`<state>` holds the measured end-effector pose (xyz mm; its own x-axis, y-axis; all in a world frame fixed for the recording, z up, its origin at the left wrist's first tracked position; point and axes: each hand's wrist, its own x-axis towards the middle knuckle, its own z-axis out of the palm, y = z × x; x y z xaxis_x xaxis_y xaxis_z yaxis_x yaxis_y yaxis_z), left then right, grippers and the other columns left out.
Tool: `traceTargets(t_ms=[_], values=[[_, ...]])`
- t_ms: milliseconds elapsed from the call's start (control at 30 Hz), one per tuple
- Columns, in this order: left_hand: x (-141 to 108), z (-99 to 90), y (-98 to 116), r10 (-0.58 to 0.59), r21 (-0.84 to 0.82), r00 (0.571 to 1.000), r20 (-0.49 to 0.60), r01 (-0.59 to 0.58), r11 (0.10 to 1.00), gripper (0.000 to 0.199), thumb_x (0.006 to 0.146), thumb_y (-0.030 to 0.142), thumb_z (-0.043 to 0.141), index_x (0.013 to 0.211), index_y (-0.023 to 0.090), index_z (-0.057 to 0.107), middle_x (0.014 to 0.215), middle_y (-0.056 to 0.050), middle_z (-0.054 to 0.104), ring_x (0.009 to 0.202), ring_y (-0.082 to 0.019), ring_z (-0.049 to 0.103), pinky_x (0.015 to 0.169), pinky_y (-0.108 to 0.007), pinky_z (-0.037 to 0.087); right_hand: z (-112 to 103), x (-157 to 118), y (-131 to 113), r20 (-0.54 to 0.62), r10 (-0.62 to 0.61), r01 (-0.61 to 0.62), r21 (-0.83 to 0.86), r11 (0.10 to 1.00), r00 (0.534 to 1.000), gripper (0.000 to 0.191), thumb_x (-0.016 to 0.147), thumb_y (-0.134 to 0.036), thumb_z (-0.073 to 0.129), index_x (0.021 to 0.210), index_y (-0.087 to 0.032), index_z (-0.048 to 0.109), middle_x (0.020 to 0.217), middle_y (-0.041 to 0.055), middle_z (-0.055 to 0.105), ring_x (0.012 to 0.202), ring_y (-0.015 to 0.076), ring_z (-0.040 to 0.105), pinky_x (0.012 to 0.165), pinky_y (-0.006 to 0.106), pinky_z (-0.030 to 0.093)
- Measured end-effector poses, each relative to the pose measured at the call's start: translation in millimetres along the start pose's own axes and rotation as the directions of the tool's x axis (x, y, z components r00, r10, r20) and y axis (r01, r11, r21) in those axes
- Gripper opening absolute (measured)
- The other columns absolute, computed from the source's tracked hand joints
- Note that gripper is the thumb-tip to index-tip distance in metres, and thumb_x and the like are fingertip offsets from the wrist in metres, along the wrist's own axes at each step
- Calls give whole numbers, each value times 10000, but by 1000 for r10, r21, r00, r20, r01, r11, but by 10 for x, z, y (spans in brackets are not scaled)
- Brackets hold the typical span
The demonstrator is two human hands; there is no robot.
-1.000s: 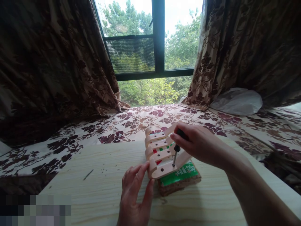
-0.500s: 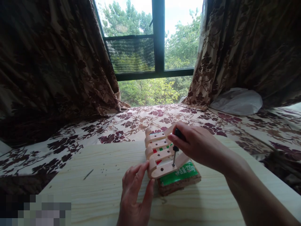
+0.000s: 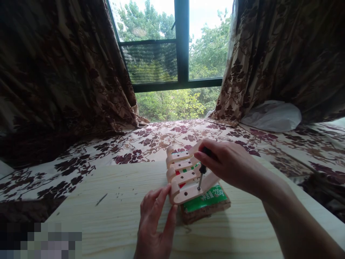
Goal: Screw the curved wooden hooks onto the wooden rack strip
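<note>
My right hand (image 3: 225,163) is closed round the black handle of a screwdriver (image 3: 204,168). The screwdriver leans slightly, its metal tip in a hole of the nearest bar of a pale, ladder-like slatted piece (image 3: 185,196). Dark holes or screw heads dot its bars; I cannot tell which. My left hand (image 3: 156,216) grips the near left end of this piece between thumb and fingers. Beneath the piece lies a brown block (image 3: 199,214) with a green, white and red printed label (image 3: 215,196). My right hand hides part of the far right side.
All this rests on a pale wood-grain board (image 3: 115,223). A thin dark sliver (image 3: 101,199) and small crumbs lie on its left. Behind are a floral cloth (image 3: 167,135), floral curtains (image 3: 107,72), a window (image 3: 182,46) and a white plastic bag (image 3: 272,116).
My right hand and the screwdriver handle have shifted slightly right, tilting the screwdriver more, while its tip keeps its place. My left hand and the slatted piece look unmoved.
</note>
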<state>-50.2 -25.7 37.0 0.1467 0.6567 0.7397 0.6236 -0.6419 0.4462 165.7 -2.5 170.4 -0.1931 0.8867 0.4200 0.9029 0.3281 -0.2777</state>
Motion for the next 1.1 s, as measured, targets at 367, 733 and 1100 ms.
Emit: traceTargets(t_ms=[367, 733, 1100], values=[[11, 12, -9, -2, 20, 1000, 9, 2, 1000, 451, 857, 191, 553, 1286, 289, 454, 1167, -25, 542, 1087, -165, 518, 961, -312, 424, -5, 13, -24, 37, 16, -16, 20, 1000, 999, 239, 900, -354, 443, 782, -190, 571, 613, 0, 560, 552, 122, 450, 538, 256, 281], [3, 19, -14, 8, 8, 1000, -10, -8, 1000, 453, 851, 192, 560, 1284, 287, 463, 1154, -25, 553, 1078, -173, 526, 956, -318, 427, -20, -16, -33, 96, -110, 97, 130, 987, 989, 202, 897, -339, 458, 794, -203, 565, 630, -25, 555, 559, 107, 432, 536, 240, 292], [3, 13, -11, 16, 7, 1000, -6, -16, 1000, 440, 859, 198, 554, 1282, 278, 463, 1152, -25, 551, 1078, -163, 520, 957, -302, 422, -61, -54, -35, 96, -162, 146, 163, 976, 982, 184, 885, -357, 495, 831, -213, 597, 616, -37, 546, 535, 95, 405, 518, 229, 282]])
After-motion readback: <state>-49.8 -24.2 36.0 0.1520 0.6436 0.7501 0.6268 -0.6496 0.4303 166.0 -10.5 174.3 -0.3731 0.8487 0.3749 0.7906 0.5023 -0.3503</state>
